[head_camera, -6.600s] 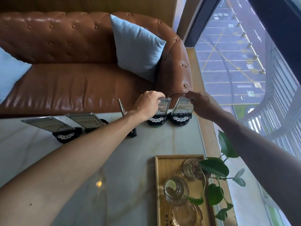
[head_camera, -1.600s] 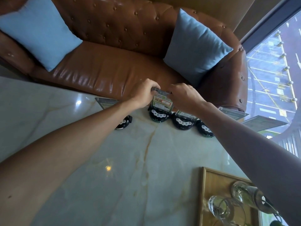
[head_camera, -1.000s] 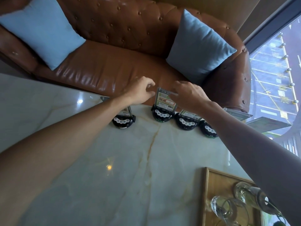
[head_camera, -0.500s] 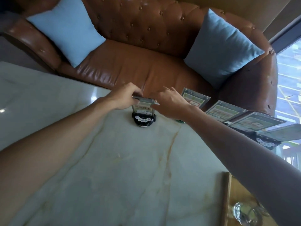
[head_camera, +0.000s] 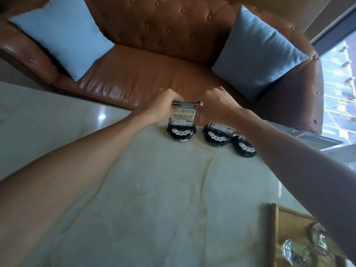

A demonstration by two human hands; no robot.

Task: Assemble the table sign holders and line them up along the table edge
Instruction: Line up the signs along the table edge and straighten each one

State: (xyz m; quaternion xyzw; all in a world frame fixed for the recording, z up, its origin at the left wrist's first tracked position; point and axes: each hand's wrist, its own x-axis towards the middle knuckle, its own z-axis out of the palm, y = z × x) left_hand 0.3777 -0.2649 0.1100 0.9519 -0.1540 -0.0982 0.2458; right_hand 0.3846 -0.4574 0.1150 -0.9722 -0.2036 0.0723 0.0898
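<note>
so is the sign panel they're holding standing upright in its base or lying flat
Upright: the sign panel rises from its black base, with the left hand and right hand pinching its top corners.

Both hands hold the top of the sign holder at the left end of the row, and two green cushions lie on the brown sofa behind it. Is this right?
Nearly. The head view shows the cushions are light blue, not green. The rest stands: the left hand and right hand grip the top of the leftmost sign holder in front of the brown sofa.
</note>
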